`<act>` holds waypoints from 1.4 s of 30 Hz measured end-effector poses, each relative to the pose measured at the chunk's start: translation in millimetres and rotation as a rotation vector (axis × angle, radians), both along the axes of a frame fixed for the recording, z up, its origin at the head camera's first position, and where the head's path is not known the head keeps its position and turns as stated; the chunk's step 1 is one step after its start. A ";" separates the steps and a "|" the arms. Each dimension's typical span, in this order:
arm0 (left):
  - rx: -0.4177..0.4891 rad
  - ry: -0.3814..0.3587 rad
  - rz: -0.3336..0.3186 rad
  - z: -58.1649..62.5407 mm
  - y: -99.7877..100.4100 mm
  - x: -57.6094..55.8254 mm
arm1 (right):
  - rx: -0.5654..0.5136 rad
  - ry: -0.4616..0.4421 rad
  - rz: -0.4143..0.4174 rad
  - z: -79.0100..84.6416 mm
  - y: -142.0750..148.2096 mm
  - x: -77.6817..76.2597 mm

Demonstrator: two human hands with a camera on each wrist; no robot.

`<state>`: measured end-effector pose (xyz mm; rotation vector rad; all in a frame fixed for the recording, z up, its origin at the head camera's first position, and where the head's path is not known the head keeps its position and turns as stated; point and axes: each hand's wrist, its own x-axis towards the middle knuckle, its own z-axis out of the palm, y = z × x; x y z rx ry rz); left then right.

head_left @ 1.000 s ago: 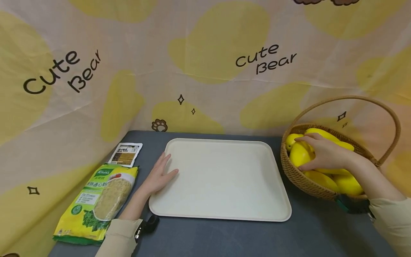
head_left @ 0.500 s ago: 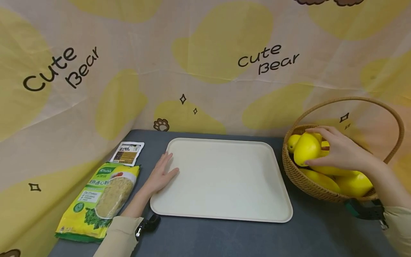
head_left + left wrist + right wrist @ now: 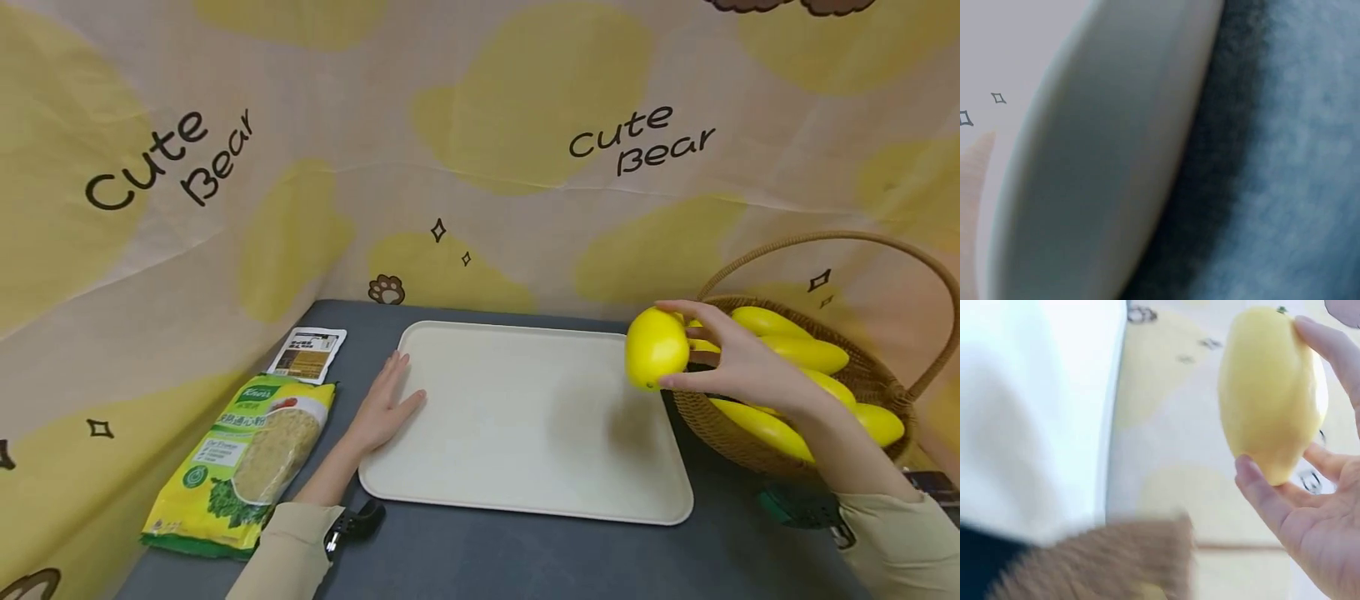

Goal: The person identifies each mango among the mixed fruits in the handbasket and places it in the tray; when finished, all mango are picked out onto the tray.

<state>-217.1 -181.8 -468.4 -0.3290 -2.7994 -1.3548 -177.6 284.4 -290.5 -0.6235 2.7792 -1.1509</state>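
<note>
My right hand [image 3: 742,362] holds a smooth yellow mango [image 3: 654,348] between thumb and fingertips, raised above the right edge of the white tray [image 3: 510,425]. Its shadow falls on the tray. In the right wrist view the mango [image 3: 1266,394] is long and tapered, with a small green spot at one end. My left hand [image 3: 384,412] rests on the tray's left rim, fingers straight and thumb spread. Close up, the tray's side [image 3: 1104,144] fills much of the left wrist view.
A wicker basket [image 3: 708,437] with a tall handle stands right of the tray, holding several yellow fruits [image 3: 810,354]. On the left lie a yellow-green Knorr bag [image 3: 247,458] and a small white-and-brown packet [image 3: 307,354]. A patterned cloth [image 3: 480,125] hangs behind the grey table.
My right hand has gripped a mango in the basket, lifted it out and carried it left over the tray's edge. The left hand has stayed on the tray rim.
</note>
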 end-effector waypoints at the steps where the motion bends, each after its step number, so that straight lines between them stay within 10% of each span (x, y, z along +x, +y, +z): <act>1: -0.001 0.001 -0.001 -0.2 0.0 -0.1 | -0.020 -0.010 0.009 -3.1 -7.3 -1.7; 19: 0.010 -0.010 0.014 -2.5 -1.3 0.2 | -0.417 -0.232 -0.006 -94.5 -134.9 -54.0; 42: 0.153 -0.082 0.147 -0.2 -2.7 2.9 | -0.449 -0.251 0.036 -157.0 -236.0 -114.2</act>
